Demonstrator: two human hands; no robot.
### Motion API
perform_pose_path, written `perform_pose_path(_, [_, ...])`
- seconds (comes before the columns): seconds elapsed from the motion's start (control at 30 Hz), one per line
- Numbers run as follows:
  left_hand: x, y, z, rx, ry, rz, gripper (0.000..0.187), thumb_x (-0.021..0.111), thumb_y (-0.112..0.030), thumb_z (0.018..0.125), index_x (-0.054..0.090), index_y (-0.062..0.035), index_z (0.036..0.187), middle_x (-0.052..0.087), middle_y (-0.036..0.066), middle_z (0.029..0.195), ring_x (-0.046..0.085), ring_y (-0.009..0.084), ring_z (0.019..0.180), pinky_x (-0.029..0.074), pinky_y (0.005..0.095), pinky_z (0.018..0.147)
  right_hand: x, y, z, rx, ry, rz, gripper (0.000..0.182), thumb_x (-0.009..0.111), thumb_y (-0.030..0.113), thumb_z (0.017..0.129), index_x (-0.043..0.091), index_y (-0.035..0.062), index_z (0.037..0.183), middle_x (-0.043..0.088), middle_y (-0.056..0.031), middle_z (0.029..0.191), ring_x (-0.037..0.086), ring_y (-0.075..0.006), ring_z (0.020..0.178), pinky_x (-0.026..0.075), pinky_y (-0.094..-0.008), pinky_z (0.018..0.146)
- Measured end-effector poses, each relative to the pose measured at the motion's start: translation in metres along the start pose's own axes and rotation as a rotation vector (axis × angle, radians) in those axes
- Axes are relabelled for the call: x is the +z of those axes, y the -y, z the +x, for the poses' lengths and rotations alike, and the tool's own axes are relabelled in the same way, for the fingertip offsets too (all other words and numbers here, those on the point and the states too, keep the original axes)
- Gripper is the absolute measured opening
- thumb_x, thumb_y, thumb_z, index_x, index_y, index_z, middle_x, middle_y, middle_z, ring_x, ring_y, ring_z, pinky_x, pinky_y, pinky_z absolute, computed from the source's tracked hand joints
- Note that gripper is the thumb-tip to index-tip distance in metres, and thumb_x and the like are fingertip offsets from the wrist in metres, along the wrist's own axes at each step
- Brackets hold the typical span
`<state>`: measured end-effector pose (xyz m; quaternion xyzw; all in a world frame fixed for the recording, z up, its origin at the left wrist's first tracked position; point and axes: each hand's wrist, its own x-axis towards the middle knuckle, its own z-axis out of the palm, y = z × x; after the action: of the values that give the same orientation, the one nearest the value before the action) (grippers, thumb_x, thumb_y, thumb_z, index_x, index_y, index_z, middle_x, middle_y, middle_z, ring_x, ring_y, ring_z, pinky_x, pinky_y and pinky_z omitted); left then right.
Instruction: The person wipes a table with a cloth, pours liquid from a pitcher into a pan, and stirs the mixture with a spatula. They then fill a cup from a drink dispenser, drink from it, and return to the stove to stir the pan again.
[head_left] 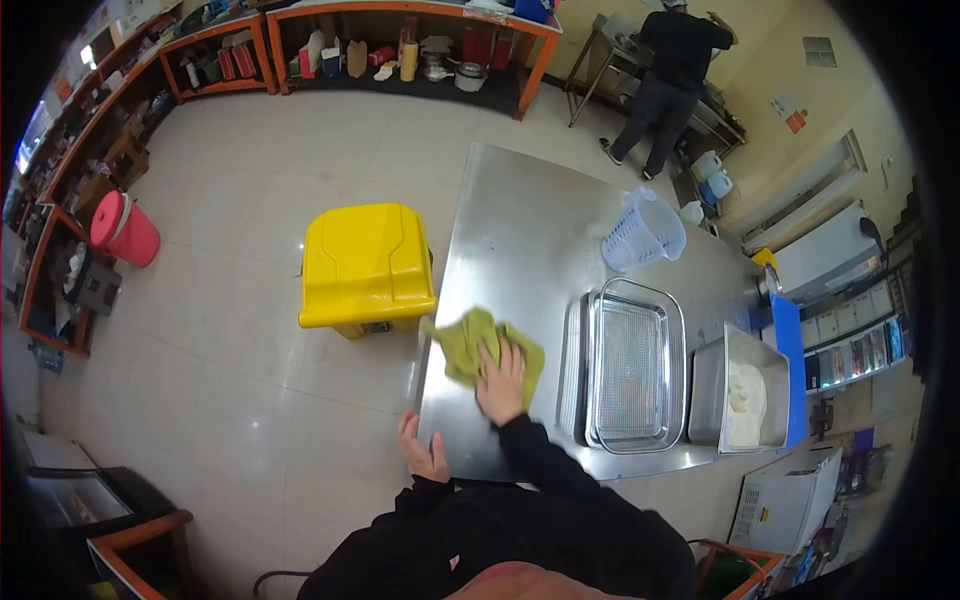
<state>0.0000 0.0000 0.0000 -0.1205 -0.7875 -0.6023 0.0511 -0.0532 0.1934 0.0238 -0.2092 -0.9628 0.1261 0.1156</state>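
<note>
My right hand [503, 385] holds a crumpled olive-green cloth [462, 345] against the stainless steel table [510, 235], near its left edge. The fingers reach over the cloth, and part of it bunches up beyond them. By the table's near left corner is my left hand [424, 455], empty, with thumb and fingers apart. To the right of the cloth lies a metal tray with a wire mesh basket [635, 365] in it. A deep steel pan [705, 395] beside that holds a pale, powdery or creamy mass [745, 400].
A translucent perforated plastic basket [640, 235] stands farther back on the table. On the floor at left is a yellow lidded bin [368, 265], close to the table edge. A red bucket [125, 230] sits farther left. Another person [675, 80] stands at a back counter.
</note>
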Motion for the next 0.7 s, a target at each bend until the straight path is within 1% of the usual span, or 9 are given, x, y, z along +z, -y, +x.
perform_pose_path(0.1, [-0.012, -0.010, -0.017, -0.054, 0.005, 0.059, 0.041, 0.049, -0.013, 0.075, 0.036, 0.0027, 0.111, 0.036, 0.023, 0.119, 0.036, 0.0342, 0.111, 0.025, 0.0405, 0.095, 0.019, -0.011, 0.050, -0.071, -0.070, 0.016, 0.055, 0.054, 0.017, 0.069, 0.039, 0.0163, 0.123, 0.029, -0.0169, 0.127, 0.024, -0.0359, 0.118, 0.016, -0.0458, 0.099])
perform_pose_path(0.13, [-0.017, -0.007, -0.014, -0.038, 0.001, 0.082, 0.041, 0.049, -0.013, 0.075, 0.036, 0.0027, 0.111, 0.036, 0.023, 0.119, 0.036, 0.0341, 0.111, 0.025, 0.0402, 0.095, 0.032, -0.016, 0.091, -0.075, -0.042, -0.015, 0.052, 0.049, 0.020, 0.075, 0.035, 0.0164, 0.125, 0.026, -0.0159, 0.130, 0.024, -0.0366, 0.118, 0.014, -0.0446, 0.100])
perform_pose_path(0.27, [-0.001, 0.002, 0.001, 0.036, -0.080, 0.119, 0.042, 0.052, -0.011, 0.073, 0.037, 0.0008, 0.111, 0.043, 0.021, 0.113, 0.039, 0.0352, 0.107, 0.024, 0.0463, 0.095, 0.068, -0.070, 0.258, 0.011, -0.057, -0.097, 0.054, 0.050, 0.025, 0.076, 0.033, 0.0215, 0.127, 0.027, -0.0140, 0.131, 0.021, -0.0352, 0.121, 0.014, -0.0443, 0.100])
perform_pose_path(0.37, [-0.002, 0.007, -0.001, 0.088, -0.045, 0.168, 0.042, 0.051, -0.011, 0.073, 0.036, -0.0002, 0.111, 0.044, 0.020, 0.111, 0.041, 0.0345, 0.106, 0.020, 0.0507, 0.095, 0.072, -0.087, 0.289, -0.025, -0.033, -0.078, 0.054, 0.051, 0.028, 0.075, 0.034, 0.0231, 0.126, 0.028, -0.0140, 0.130, 0.022, -0.0353, 0.120, 0.016, -0.0447, 0.099])
perform_pose_path(0.47, [-0.001, 0.002, 0.002, 0.042, -0.054, 0.172, 0.043, 0.051, -0.010, 0.073, 0.035, -0.0003, 0.112, 0.045, 0.019, 0.110, 0.043, 0.0340, 0.105, 0.018, 0.0520, 0.096, 0.067, -0.077, 0.219, -0.242, -0.001, -0.102, 0.047, 0.045, 0.018, 0.077, 0.037, 0.0189, 0.124, 0.031, -0.0156, 0.127, 0.027, -0.0354, 0.117, 0.020, -0.0471, 0.096])
perform_pose_path(0.5, [-0.001, 0.000, 0.002, 0.034, -0.047, 0.181, 0.043, 0.051, -0.010, 0.073, 0.035, -0.0004, 0.112, 0.045, 0.019, 0.111, 0.043, 0.0340, 0.105, 0.018, 0.0520, 0.096, 0.052, -0.067, 0.179, -0.270, 0.133, -0.037, 0.045, 0.042, 0.015, 0.078, 0.038, 0.0176, 0.123, 0.032, -0.0159, 0.126, 0.029, -0.0362, 0.116, 0.021, -0.0479, 0.096])
perform_pose_path(0.57, [0.000, -0.002, 0.003, 0.029, -0.038, 0.194, 0.044, 0.050, -0.010, 0.072, 0.035, -0.0005, 0.112, 0.045, 0.019, 0.111, 0.042, 0.0340, 0.105, 0.017, 0.0520, 0.096, 0.018, -0.046, 0.087, -0.462, 0.096, 0.040, 0.055, 0.050, 0.008, 0.067, 0.040, 0.0149, 0.120, 0.034, -0.0185, 0.124, 0.030, -0.0391, 0.114, 0.022, -0.0486, 0.096])
perform_pose_path(0.63, [-0.001, -0.003, 0.005, 0.037, -0.008, 0.195, 0.044, 0.050, -0.010, 0.072, 0.035, -0.0005, 0.112, 0.044, 0.019, 0.111, 0.042, 0.0340, 0.106, 0.016, 0.0521, 0.096, -0.005, -0.036, 0.018, -0.426, 0.288, 0.005, 0.060, 0.051, 0.007, 0.067, 0.037, 0.0155, 0.124, 0.024, -0.0158, 0.131, 0.026, -0.0390, 0.118, 0.016, -0.0490, 0.099])
perform_pose_path(0.7, [0.000, -0.004, 0.002, 0.031, 0.013, 0.198, 0.044, 0.050, -0.010, 0.072, 0.035, -0.0005, 0.112, 0.044, 0.019, 0.112, 0.041, 0.0340, 0.106, 0.016, 0.0522, 0.097, -0.017, -0.037, 0.016, -0.408, 0.289, 0.117, 0.061, 0.051, 0.008, 0.068, 0.034, 0.0156, 0.126, 0.023, -0.0160, 0.132, 0.023, -0.0391, 0.119, 0.017, -0.0487, 0.099])
